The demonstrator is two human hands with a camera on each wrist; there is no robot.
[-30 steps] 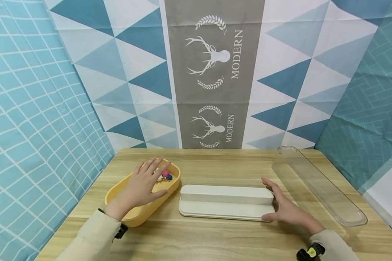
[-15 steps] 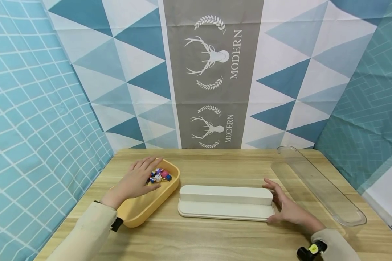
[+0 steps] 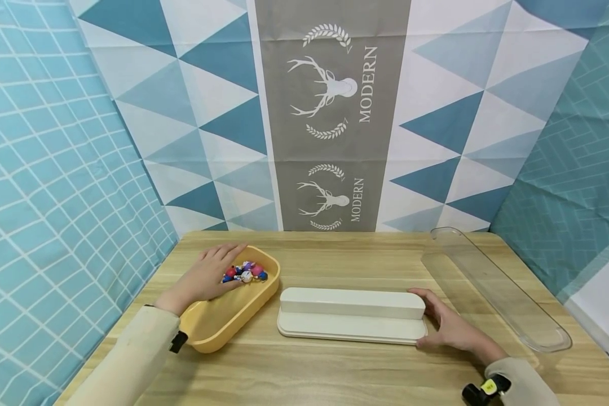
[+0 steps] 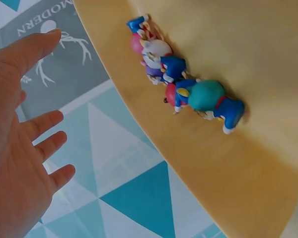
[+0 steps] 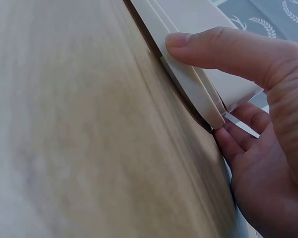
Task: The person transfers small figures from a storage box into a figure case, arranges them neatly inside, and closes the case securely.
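Observation:
Over the left side of a yellow oval tray (image 3: 233, 322) hovers my left hand (image 3: 205, 279), its fingers extended and nothing in its grasp. Several small colourful figurines (image 4: 191, 89) lie clustered inside the tray near its far end. To the right of the tray, a long off-white base with a raised bar along its back (image 3: 352, 324) lies flat on the table. My right hand (image 3: 449, 327) grips the right end of this base. In the right wrist view its thumb (image 5: 208, 49) presses the base's front edge while the other fingers curl round the end, partly hidden.
A long clear plastic cover (image 3: 502, 287) lies slanted on the wooden table (image 3: 325, 372) at the right, beyond my right hand. Patterned cloth (image 3: 330, 113) hangs behind the table's far edge and along both sides.
My left hand has drawn back to the left over the tray, uncovering more of the figurines. My right hand has shifted only slightly at the base's end.

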